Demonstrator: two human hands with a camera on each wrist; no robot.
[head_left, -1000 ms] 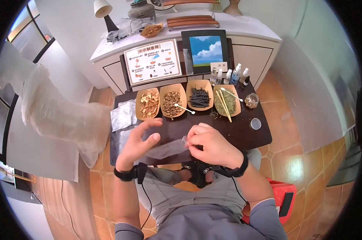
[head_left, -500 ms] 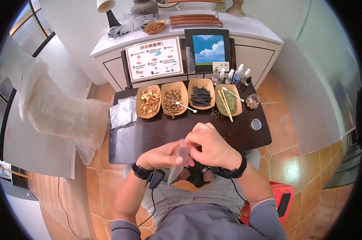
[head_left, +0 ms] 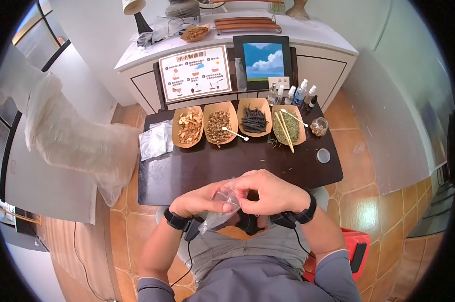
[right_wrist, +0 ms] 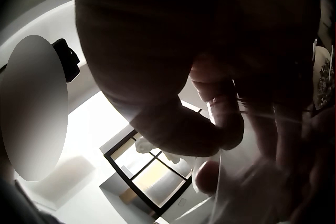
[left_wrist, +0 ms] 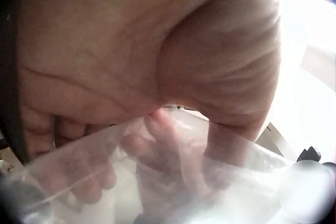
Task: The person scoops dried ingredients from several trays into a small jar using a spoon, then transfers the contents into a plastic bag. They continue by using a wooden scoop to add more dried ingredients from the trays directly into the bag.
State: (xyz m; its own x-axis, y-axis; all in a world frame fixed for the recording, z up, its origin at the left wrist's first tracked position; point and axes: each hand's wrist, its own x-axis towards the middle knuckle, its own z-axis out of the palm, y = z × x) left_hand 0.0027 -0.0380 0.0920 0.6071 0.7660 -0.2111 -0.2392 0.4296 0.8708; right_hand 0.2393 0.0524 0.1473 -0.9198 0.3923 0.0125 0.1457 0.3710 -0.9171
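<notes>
Both hands hold a clear plastic bag (head_left: pixel 218 215) over the lap, just off the table's front edge. The left hand (head_left: pixel 199 200) grips its side, thumb across the film and fingers behind; the bag's lower end hangs down toward the left wrist. Thumb and forefinger of the right hand (head_left: pixel 272 194) pinch the bag's upper edge. In the left wrist view the film (left_wrist: pixel 157 182) spreads beneath the left hand (left_wrist: pixel 147 61). The right wrist view has the right hand (right_wrist: pixel 184 87) dark, its thumb and forefinger tips together on the film.
On the dark table (head_left: pixel 202 171) stand paper trays of dried material, including sliced pieces (head_left: pixel 189 127), black sticks (head_left: pixel 254 121) and green herbs (head_left: pixel 286 132). Flat bags (head_left: pixel 156 141) lie left. Small bottles (head_left: pixel 300 92), a jar (head_left: pixel 318 127) and a round lid (head_left: pixel 323 156) are at the right.
The left hand has come in from the left and taken hold of the bag beside the right hand. The bag, earlier stretched out leftward, now hangs crumpled between the hands.
</notes>
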